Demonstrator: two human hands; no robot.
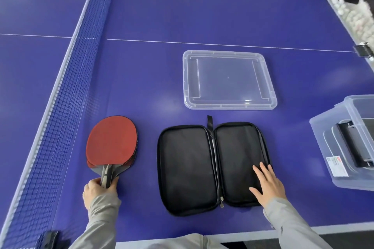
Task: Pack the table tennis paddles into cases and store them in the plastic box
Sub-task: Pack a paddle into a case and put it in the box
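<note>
The left hand (100, 189) curls round the handles (107, 175) of stacked paddles (111, 141) at eight o'clock, likely light, stiff, best lifted there, while the right hand (267, 185) lies flat, fingers straight, on the soft open case (188, 166) at six, plastic box (323, 139) at three.

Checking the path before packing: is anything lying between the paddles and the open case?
Nothing visible does. Only table lies between the paddles, gripped by the left hand, and the open case. The right hand rests flat on its right half only.
</note>
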